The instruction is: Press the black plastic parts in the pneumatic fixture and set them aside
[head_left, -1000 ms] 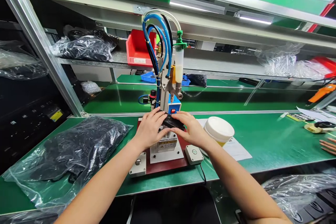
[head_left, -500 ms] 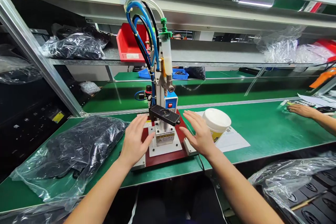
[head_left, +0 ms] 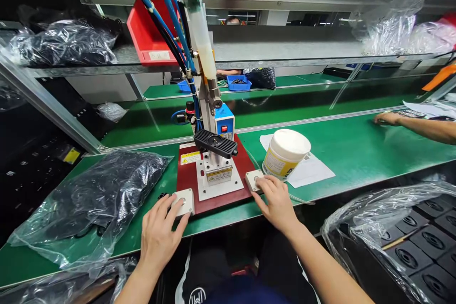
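My left hand (head_left: 162,228) rests with spread fingers at the left white button box (head_left: 185,202), its fingertips over the box's edge. On the opposite side, my right hand (head_left: 274,202) lies with fingers apart on the right white button box (head_left: 252,180). Neither hand grasps anything. Between them stands a dispensing machine on a dark red base (head_left: 235,152), with a syringe (head_left: 204,42) of pale fluid mounted above. A black ribbed rectangular part (head_left: 215,142) sits on the machine's metal fixture (head_left: 217,173), beneath the dispensing valve (head_left: 214,97).
A white tub (head_left: 281,164) stands on paper (head_left: 313,171) to the right. Bagged black parts (head_left: 96,194) lie at left. A plastic-lined box of black parts (head_left: 431,237) is at lower right. Another person's hand (head_left: 388,118) reaches in at far right. A red bin (head_left: 153,33) sits on the shelf.
Both my hands have moved down and outward from beside the black part onto the two button boxes. The black part stays on the fixture. My view has shifted closer and lower.
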`<move>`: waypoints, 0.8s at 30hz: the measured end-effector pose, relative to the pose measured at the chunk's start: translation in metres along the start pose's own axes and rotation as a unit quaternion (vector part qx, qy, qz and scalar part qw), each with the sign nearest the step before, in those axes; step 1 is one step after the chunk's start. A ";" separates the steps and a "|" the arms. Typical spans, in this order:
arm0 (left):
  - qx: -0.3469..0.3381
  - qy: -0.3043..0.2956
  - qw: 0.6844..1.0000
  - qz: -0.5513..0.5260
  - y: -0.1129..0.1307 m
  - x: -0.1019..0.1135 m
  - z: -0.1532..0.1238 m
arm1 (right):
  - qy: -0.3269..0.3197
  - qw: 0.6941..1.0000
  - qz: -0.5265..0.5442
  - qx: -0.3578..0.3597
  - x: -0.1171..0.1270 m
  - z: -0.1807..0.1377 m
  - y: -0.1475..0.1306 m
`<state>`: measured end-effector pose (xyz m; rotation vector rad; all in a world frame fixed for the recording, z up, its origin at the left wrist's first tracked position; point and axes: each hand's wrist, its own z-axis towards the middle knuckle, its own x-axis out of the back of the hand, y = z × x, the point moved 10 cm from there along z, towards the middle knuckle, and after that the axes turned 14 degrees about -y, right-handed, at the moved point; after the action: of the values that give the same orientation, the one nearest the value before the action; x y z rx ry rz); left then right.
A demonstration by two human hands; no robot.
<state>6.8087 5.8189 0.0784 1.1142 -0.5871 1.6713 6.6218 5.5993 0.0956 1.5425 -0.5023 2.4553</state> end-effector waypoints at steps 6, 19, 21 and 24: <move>-0.033 0.010 0.999 0.037 0.008 0.005 0.010 | -0.035 0.999 -0.010 0.007 -0.004 0.018 0.001; 0.003 0.160 0.981 -0.113 0.048 0.011 -0.043 | 0.165 0.979 0.119 -0.002 -0.002 -0.058 -0.002; -0.025 0.163 0.979 -0.123 0.059 0.011 -0.044 | 0.159 0.980 0.122 0.008 -0.001 -0.059 -0.007; -0.052 0.163 0.976 -0.135 0.068 0.010 -0.043 | 0.158 0.979 0.126 0.012 0.002 -0.057 -0.010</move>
<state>6.7289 5.8324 0.0763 0.7821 -0.2929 1.5237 6.5768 5.6303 0.0769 1.1181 -0.6439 2.8355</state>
